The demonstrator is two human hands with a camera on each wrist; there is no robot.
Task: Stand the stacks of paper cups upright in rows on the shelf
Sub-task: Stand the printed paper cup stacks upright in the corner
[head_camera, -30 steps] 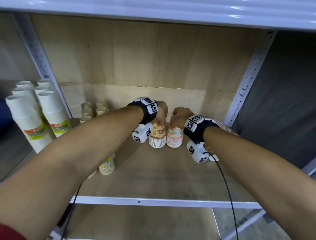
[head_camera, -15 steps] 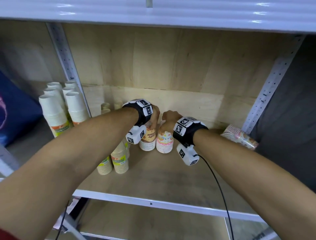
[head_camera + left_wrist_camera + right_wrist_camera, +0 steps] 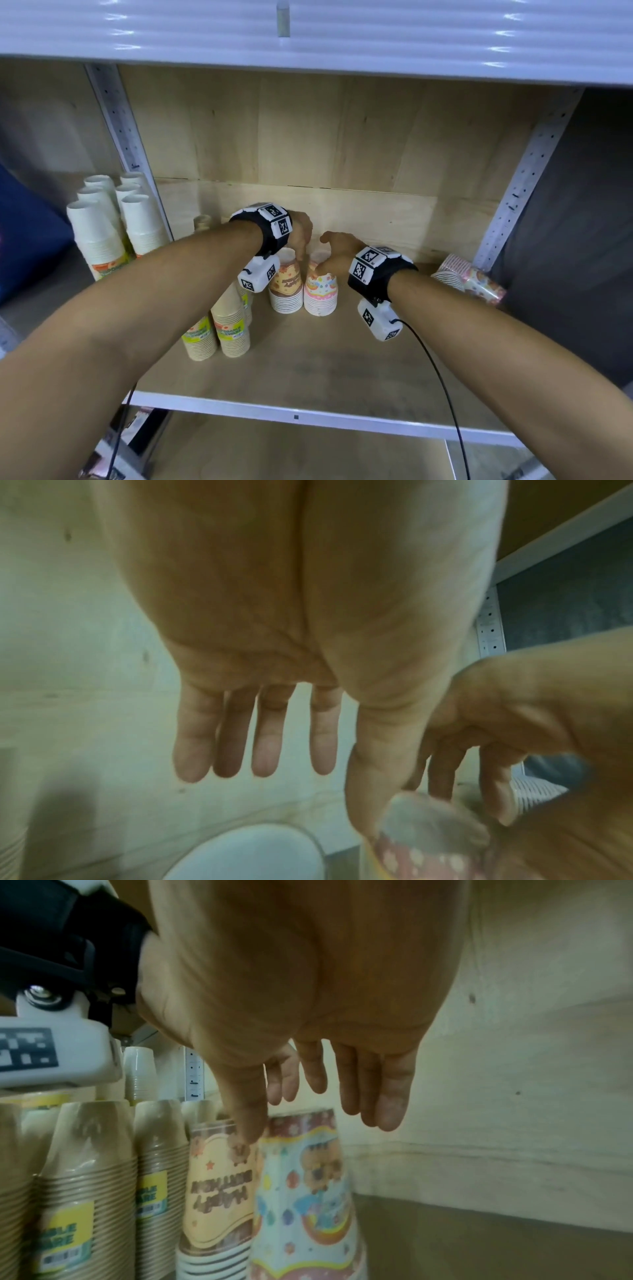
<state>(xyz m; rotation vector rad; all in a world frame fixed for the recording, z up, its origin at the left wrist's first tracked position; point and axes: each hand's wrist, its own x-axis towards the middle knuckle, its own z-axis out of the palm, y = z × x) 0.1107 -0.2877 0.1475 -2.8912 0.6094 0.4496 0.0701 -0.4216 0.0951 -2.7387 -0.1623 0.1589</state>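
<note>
Two patterned cup stacks stand upright side by side at the back of the wooden shelf: an orange-brown stack and a pink rainbow stack. My left hand hovers over the orange-brown stack with straight fingers, its thumb down between the two stacks. My right hand is over the pink rainbow stack, fingers straight and apart, thumb in front of the orange-brown stack. Neither hand grips a stack. One patterned stack lies on its side at the right.
Kraft cup stacks with yellow labels stand in rows left of the patterned ones. Tall white stacks fill the neighbouring bay past the left post. The right post and upper shelf bound the bay.
Both hands gripped the tops of the two patterned stacks before; now their fingers have opened and lifted slightly. The two stacks stay upright, touching each other.
</note>
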